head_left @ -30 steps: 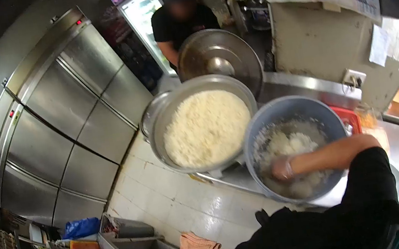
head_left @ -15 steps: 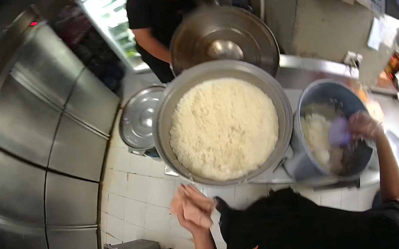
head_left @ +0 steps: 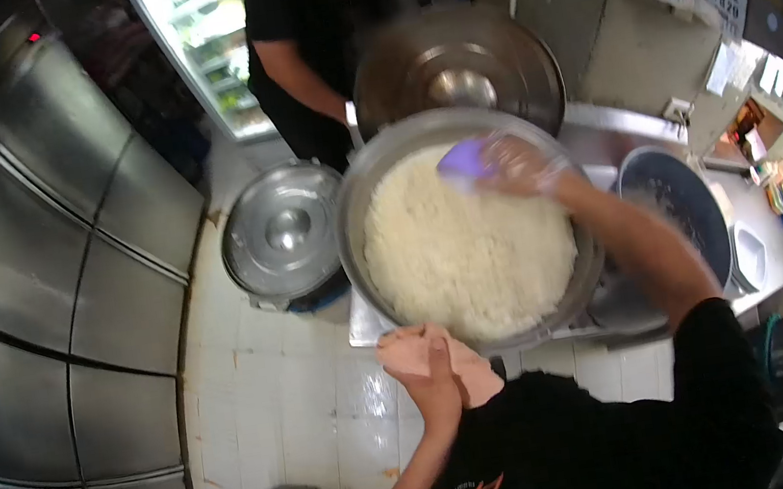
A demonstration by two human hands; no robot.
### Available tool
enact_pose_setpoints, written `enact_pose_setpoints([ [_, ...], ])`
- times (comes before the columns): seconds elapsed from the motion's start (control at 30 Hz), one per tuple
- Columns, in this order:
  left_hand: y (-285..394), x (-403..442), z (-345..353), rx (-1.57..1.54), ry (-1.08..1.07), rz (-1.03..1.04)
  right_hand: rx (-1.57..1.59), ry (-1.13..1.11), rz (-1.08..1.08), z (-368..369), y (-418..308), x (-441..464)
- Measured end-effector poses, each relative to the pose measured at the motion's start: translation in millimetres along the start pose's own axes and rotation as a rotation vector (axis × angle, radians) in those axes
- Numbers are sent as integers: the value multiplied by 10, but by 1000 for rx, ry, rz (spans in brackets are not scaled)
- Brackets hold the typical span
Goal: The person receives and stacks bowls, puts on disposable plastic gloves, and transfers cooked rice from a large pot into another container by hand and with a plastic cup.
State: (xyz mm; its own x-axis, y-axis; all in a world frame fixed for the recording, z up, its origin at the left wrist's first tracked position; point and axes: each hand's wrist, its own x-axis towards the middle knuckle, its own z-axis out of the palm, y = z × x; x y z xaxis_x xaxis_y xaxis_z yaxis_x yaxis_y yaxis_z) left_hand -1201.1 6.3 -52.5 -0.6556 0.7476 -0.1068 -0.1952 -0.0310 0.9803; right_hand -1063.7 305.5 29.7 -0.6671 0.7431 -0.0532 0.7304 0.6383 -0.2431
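Between the hands [head_left: 525, 169] [head_left: 433, 384] lies white rice [head_left: 462, 250].

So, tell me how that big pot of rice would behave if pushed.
The pot would probably be heavy to shift, given the broad mass of rice inside. Its metal wall looks rigid, so it likely wouldn't flex. With its top uncovered, some rice might spill if it tipped.

the head-worn view looks forward and steeply down from above the right hand [head_left: 522, 168] and left hand [head_left: 433, 382], near both, its wide field reaching steel doors [head_left: 123, 305] left of the left hand.
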Motion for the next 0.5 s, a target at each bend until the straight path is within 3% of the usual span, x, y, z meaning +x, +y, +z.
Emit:
enact_pose_setpoints([
  [0.03, -54, 88, 27, 88, 21, 33, -119, 484, -341, 580, 298, 383],
  [0.1, -100, 148, 109, 174, 111, 57, -85, 355, -201, 719, 129, 911],
  [0.17, -221, 180, 93, 250, 139, 97, -165, 477, -315, 822, 6, 1208],
  [0.27, -205, 205, 108, 219, 146, 105, -112, 131, -130, 1163, 13, 1567],
  [0.4, -232, 235, 157, 237, 183, 157, -19, 95, -199, 1321, 51, 1629],
  [0.5, -291, 257, 168, 239, 205, 157, 26, -80, -197, 906, -257, 1283],
])
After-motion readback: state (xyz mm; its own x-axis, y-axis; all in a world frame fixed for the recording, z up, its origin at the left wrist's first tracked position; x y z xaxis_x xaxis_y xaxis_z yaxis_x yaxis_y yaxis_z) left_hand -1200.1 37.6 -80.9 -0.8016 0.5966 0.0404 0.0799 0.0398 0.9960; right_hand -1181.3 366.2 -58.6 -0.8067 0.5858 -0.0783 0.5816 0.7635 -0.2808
